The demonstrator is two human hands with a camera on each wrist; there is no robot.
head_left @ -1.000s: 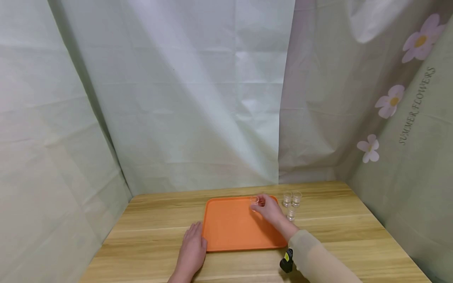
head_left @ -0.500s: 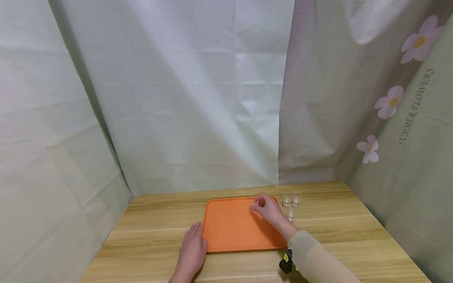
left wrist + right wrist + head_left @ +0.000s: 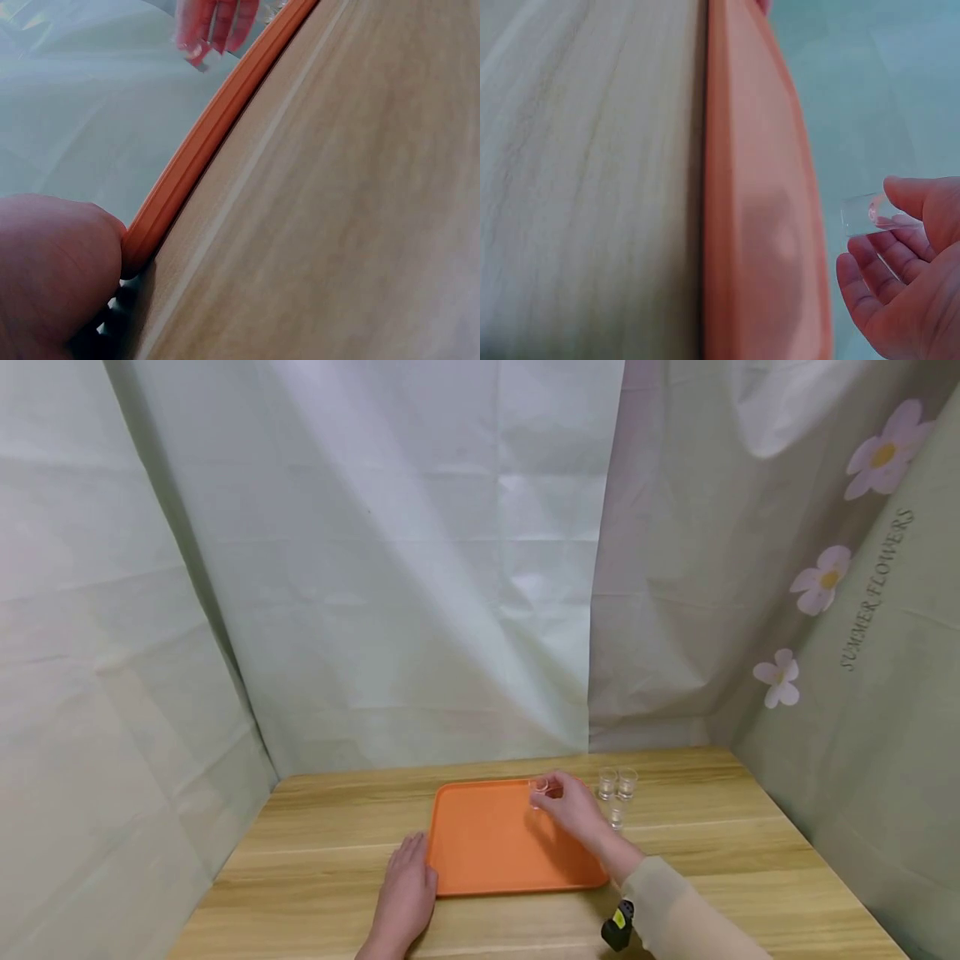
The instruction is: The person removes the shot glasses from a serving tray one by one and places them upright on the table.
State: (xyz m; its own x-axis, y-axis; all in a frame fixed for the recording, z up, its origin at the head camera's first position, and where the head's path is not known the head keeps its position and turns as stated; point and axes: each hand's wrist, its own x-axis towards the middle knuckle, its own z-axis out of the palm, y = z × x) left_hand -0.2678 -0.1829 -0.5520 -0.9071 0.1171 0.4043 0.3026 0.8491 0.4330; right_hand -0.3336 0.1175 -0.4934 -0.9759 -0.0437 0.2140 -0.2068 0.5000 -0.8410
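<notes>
My right hand (image 3: 573,810) pinches a small clear shot glass (image 3: 537,791) between thumb and fingers, over the far right part of an orange tray (image 3: 495,852). In the right wrist view, the shot glass (image 3: 858,216) sticks out past the thumb and fingertips, above the tray (image 3: 769,225). Beside the tray's left edge lies my left hand (image 3: 407,889), fingers extended forward on the table and thumb side against the rim. In the left wrist view, that hand (image 3: 60,270) touches the tray's corner (image 3: 142,247).
Three more clear shot glasses (image 3: 616,810) stand grouped on the wooden table (image 3: 712,860), just right of the tray. Pale green cloth (image 3: 420,610) hangs behind the table and along both sides. A black device (image 3: 617,927) is strapped at the right wrist.
My right forearm and wrist device have shifted slightly right and down, while the shot glass stays at nearly the same spot over the tray. The left hand has not moved.
</notes>
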